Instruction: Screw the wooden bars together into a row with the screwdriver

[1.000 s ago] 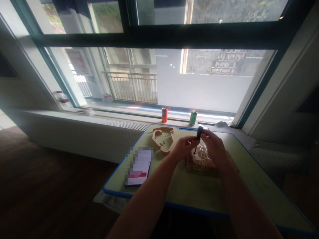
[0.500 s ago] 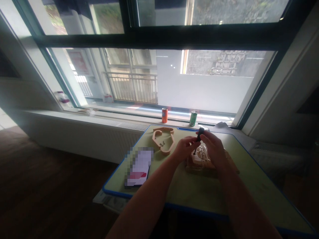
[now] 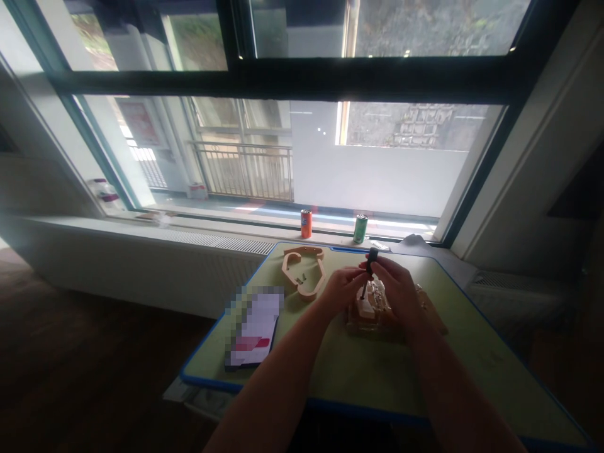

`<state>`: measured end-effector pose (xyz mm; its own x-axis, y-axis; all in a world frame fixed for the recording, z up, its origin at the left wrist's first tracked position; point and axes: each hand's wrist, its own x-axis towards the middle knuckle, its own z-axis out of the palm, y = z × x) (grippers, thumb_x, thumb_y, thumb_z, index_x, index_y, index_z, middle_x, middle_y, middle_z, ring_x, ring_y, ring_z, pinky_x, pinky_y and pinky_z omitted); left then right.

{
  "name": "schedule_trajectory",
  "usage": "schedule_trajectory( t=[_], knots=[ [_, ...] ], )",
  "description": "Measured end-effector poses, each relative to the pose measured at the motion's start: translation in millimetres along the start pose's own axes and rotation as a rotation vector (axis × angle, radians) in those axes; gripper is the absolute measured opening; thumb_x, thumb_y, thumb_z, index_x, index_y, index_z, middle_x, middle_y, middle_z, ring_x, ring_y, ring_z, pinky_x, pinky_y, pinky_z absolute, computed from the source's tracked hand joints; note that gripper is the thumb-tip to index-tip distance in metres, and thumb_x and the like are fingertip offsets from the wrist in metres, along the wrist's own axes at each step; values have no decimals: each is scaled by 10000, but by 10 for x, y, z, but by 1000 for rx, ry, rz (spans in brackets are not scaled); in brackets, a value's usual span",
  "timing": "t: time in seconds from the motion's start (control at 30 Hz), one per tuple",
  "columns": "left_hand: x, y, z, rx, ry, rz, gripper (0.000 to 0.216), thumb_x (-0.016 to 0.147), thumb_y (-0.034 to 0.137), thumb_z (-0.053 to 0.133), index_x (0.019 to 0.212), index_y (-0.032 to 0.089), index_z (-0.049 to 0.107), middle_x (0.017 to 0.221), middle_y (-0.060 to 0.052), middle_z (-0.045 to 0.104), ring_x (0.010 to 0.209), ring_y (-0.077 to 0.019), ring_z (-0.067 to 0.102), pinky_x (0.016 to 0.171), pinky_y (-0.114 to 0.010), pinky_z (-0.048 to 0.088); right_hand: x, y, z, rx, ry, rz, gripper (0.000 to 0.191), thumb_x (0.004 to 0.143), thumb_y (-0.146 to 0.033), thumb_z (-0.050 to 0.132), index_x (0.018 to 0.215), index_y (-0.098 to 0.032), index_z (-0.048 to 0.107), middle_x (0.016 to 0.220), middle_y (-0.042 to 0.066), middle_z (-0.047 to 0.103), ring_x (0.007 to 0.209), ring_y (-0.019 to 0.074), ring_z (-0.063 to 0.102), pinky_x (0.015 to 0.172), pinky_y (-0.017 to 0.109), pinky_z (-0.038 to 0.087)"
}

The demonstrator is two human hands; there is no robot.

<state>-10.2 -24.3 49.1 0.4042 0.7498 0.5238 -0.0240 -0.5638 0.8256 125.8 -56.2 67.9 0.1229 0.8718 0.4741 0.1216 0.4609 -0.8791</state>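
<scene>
A screwdriver (image 3: 372, 259) with a black handle stands nearly upright between my hands, its thin shaft angled down and left. Its tip meets a white part of a clear-cased device (image 3: 369, 308) on the table, as far as I can make out. My right hand (image 3: 396, 283) is closed around the handle from the right. From the left, my left hand (image 3: 343, 286) pinches the screwdriver lower down, near where handle and shaft join. Part of the device is hidden behind my right hand and forearm. A flat brownish piece (image 3: 431, 309) lies to the right of it.
Left on the green, blue-edged table (image 3: 346, 362) lie a curved wooden-coloured frame (image 3: 309, 293), small metal bits (image 3: 301, 279) inside it, and a blurred-out phone-like slab (image 3: 255, 330). An orange can (image 3: 306, 224) and a green can (image 3: 360, 229) stand on the windowsill.
The whole view has shifted slightly, so things sit a little lower and further left. Both hands keep their hold on the screwdriver, and more of the device's white part shows.
</scene>
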Motion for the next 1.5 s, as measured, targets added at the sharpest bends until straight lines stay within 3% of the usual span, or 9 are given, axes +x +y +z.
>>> schedule_trajectory(
  t=[0.17, 0.27, 0.47, 0.63, 0.77, 1.0, 1.2, 1.33, 1.5],
  knots=[
    [1, 31, -54, 147, 137, 7, 303, 711, 412, 609, 844, 147, 676, 791, -40, 659, 708, -138, 566, 610, -231, 411, 28, 42, -26, -139, 31, 15, 318, 707, -430, 617, 920, -194, 618, 855, 57, 655, 725, 198, 581, 621, 329, 458],
    [2, 36, -73, 143, 101, -5, 289, 734, 399, 584, 826, 138, 671, 783, -45, 662, 678, -127, 561, 581, -223, 406, 26, 29, -17, -159, 28, 10, 315, 726, -425, 601, 943, -198, 612, 859, 53, 644, 709, 188, 570, 605, 315, 450],
    [4, -22, -38, 185, 119, 1, 286, 715, 348, 611, 917, 151, 655, 834, -42, 655, 694, -123, 549, 604, -229, 415, 3, 40, -9, -134, 8, -28, 311, 830, -397, 459, 1015, -221, 637, 952, 47, 645, 858, 196, 570, 756, 336, 428],
    [12, 5, -13, 133, 10, 59, 268, 786, 344, 531, 915, 153, 669, 871, -53, 636, 800, -148, 552, 699, -243, 426, 15, 66, -16, -149, 17, -31, 304, 760, -392, 562, 998, -217, 636, 938, 48, 653, 815, 200, 582, 712, 333, 447],
    [9, 24, 9, 59, -35, 39, 285, 826, 322, 462, 918, 145, 665, 934, -58, 625, 854, -156, 551, 762, -251, 420, 9, 24, 6, -32, 9, -42, 310, 788, -377, 515, 1044, -226, 604, 982, 46, 651, 861, 199, 590, 734, 337, 453],
    [-17, 1, 62, 144, 165, -37, 296, 700, 399, 608, 799, 123, 650, 678, -16, 606, 595, -99, 494, 538, -202, 377, 35, 87, 13, -91, 41, -12, 315, 700, -400, 626, 958, -222, 592, 877, 40, 645, 746, 191, 592, 662, 338, 469],
    [-16, 5, 37, 28, 55, -27, 297, 804, 335, 469, 881, 121, 660, 819, -49, 644, 748, -142, 557, 670, -235, 423, -2, 12, -21, -78, -13, -16, 328, 776, -395, 539, 1047, -221, 605, 931, 54, 647, 809, 205, 591, 686, 346, 469],
    [-12, -22, 27, 115, 83, -19, 283, 763, 348, 539, 895, 125, 653, 760, -31, 624, 667, -120, 529, 609, -221, 404, 2, -13, -37, -99, -36, -19, 283, 764, -375, 560, 986, -214, 628, 944, 54, 649, 839, 208, 586, 708, 342, 466],
    [-15, -6, 39, 75, -25, 3, 298, 812, 353, 473, 900, 125, 643, 818, -36, 621, 736, -128, 531, 662, -229, 411, 12, 36, -35, -66, -31, -11, 354, 772, -405, 540, 1068, -220, 593, 992, 57, 635, 832, 199, 583, 701, 338, 470]
  ],
)
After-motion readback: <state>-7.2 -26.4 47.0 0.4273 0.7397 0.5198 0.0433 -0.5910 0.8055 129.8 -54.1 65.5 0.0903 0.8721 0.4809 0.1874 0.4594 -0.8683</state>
